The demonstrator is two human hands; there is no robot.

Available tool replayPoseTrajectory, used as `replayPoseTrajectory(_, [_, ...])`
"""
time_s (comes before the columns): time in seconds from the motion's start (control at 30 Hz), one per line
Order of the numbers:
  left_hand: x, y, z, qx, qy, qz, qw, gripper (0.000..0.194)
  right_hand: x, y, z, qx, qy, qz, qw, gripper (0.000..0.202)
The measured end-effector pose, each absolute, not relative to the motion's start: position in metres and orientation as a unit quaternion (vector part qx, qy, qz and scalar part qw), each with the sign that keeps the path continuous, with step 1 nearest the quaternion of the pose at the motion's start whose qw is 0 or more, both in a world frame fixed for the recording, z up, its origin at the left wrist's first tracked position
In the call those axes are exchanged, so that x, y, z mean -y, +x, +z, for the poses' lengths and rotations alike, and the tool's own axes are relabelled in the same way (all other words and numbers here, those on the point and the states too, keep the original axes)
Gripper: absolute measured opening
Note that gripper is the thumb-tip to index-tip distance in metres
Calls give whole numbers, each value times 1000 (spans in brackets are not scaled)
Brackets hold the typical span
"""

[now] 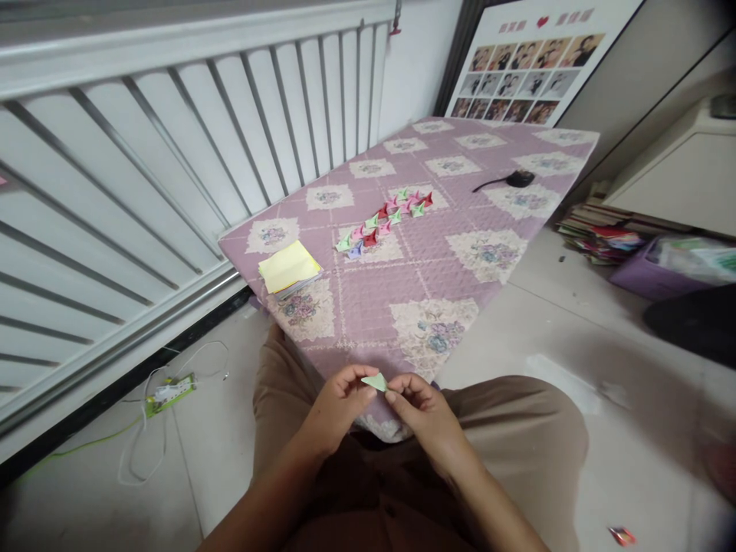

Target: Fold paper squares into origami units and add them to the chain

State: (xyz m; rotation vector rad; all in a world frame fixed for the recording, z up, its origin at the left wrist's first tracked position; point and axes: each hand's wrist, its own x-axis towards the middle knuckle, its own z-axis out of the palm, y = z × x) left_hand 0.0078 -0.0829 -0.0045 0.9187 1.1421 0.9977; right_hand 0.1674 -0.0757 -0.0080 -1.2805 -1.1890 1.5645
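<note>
A small piece of folded pale green paper (376,382) is pinched between my two hands at the near edge of the table. My left hand (343,405) grips its left part between thumb and fingers. At its right end, my right hand (421,408) closes thumb and fingertips on it. Farther up the cloth, several small folded paper pieces in red (370,238), pink (385,228), green (343,243) and blue (355,249) stand in two slanting rows. A stack of paper with a yellow sheet on top (289,267) lies at the left edge.
The table wears a purple flowered cloth (368,287). A black object with a cord (520,179) lies at its far right. White railings (241,115) run along the left. A power strip (171,392) lies on the floor, and a purple bin (655,272) stands right.
</note>
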Motion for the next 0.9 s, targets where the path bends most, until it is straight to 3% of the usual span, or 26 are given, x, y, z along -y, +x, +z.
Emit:
replayPoseTrajectory(0.23, [81,8,4,-567,443,390,575,21,80,167,-3,485,-485,644,340,32])
replayPoseTrajectory(0.6, [83,8,11,-577,513,328,544,25,80,168,-8,547,-494,588,335,25])
replayPoseTrajectory(0.7, [83,7,12,-586,528,315,528,27,83,169,-6,618,-506,513,314,24])
replayPoseTrajectory(0.9, [83,8,9,-590,580,300,475,26,87,168,-4,779,-510,252,264,14])
